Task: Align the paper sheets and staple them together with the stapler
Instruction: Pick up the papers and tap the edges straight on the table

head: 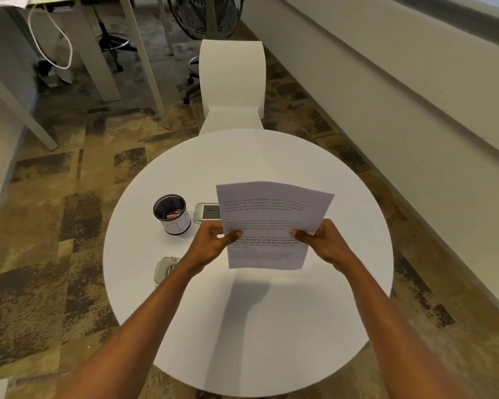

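As both hands pinch paper sheets (271, 214) mid-edges, left hand (213, 243) & right hand (326, 243): light, floppy, slippery; grip near corner.

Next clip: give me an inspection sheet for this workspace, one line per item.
Surface: round white table, mostly bare.
Job's things: paper sheets held above the table; grey stapler-like object at the left edge, partly hidden by the forearm.
Clutter: black mesh cup; table power port.
Grippers: left hand and right hand each pinch a side of the sheets.
Cables: white cable under the far desk.
Surroundings: white chair, carpet, office chairs.
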Demonstrator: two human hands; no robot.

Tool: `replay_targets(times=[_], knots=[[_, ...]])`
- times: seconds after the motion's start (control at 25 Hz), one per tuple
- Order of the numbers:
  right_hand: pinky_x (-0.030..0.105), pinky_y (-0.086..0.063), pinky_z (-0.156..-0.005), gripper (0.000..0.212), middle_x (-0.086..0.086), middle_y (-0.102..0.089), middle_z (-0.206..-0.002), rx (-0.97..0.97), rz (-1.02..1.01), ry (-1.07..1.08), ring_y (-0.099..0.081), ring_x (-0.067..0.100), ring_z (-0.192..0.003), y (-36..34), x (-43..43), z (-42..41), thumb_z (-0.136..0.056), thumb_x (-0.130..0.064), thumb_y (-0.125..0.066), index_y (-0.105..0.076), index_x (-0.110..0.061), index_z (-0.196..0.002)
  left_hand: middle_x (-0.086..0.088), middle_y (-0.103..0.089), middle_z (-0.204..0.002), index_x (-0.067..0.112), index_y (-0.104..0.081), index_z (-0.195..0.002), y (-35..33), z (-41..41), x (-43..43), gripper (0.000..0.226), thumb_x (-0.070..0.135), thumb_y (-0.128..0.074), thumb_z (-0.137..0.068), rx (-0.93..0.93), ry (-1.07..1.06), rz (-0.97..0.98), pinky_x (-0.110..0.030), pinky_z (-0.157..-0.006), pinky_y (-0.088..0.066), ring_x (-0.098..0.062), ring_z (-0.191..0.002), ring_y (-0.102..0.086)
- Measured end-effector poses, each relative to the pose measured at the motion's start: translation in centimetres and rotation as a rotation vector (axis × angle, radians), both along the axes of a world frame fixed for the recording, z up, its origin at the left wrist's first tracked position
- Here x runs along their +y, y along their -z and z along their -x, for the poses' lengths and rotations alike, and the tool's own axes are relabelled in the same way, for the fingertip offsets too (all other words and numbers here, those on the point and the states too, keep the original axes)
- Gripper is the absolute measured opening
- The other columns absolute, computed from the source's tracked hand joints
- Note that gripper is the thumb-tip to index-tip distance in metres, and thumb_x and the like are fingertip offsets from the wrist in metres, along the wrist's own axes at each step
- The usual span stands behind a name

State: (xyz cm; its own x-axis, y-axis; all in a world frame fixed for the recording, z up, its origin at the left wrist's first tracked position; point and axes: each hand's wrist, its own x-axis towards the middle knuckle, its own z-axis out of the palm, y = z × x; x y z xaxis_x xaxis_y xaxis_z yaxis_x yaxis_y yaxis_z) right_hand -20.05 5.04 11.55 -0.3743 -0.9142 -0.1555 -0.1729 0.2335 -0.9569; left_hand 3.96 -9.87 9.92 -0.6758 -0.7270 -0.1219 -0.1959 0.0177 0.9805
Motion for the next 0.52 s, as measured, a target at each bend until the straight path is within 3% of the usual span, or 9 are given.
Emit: replay_targets(times=[0.12,0.24,0.36,0.44,0.52], knots=[[0.039,-0.058,-0.089,0.029,0.007,-0.074,-0.112,-0.005,-0.125,-0.035,-0.071,0.018,-0.1,3.1,1.4,-0.2,-0.083,-0.014,-0.076,-0.072,-0.013,-0.111,0.011,-0.072,-0.111,0.024,-0.071,-0.112,1.7,-0.4,0.7,0.03,0.027,-0.074,-0.082,-0.124,0.02,0.044,-0.035,-0.097,-0.046,-0.001,-0.101,-0.064],[0.047,-0.054,-0.095,0.034,0.01,-0.07,-0.118,0.015,-0.145,-0.011,-0.068,0.025,-0.106,4.5,2.2,-0.6,-0.088,-0.013,-0.069,-0.066,-0.01,-0.122,0.011,-0.073,-0.109,0.019,-0.073,-0.107,2.6,-0.6,1.1,0.022,0.025,-0.068,-0.087,-0.141,-0.01,0.094,-0.034,-0.097,-0.044,0.0,-0.1,-0.064],[0.041,-0.058,-0.089,0.025,0.004,-0.073,-0.114,-0.009,-0.12,0.003,-0.07,0.023,-0.102,4.4,1.6,0.4,-0.089,-0.016,-0.069,-0.07,-0.022,-0.113,0.015,-0.072,-0.11,0.022,-0.072,-0.109,2.5,-0.5,0.8,0.022,0.026,-0.067,-0.088,-0.112,-0.021,0.093,-0.026,-0.092,-0.044,0.001,-0.101,-0.063],[0.029,-0.059,-0.084,0.027,-0.004,-0.074,-0.112,-0.041,-0.134,-0.067,-0.07,0.016,-0.101,4.1,1.5,0.8,-0.086,-0.018,-0.073,-0.071,-0.033,-0.108,0.016,-0.071,-0.112,0.024,-0.07,-0.114,2.6,-0.5,0.7,0.029,0.029,-0.07,-0.085,-0.143,-0.001,0.097,-0.027,-0.094,-0.043,0.004,-0.102,-0.061],[0.028,-0.058,-0.085,0.032,-0.005,-0.073,-0.113,-0.067,-0.153,-0.104,-0.069,0.013,-0.103,4.5,1.4,0.6,-0.085,-0.016,-0.074,-0.069,-0.034,-0.111,0.01,-0.07,-0.116,0.02,-0.066,-0.119,3.0,-0.6,0.9,0.038,0.026,-0.074,-0.082,-0.207,0.021,0.094,-0.031,-0.096,-0.041,-0.001,-0.107,-0.061]])
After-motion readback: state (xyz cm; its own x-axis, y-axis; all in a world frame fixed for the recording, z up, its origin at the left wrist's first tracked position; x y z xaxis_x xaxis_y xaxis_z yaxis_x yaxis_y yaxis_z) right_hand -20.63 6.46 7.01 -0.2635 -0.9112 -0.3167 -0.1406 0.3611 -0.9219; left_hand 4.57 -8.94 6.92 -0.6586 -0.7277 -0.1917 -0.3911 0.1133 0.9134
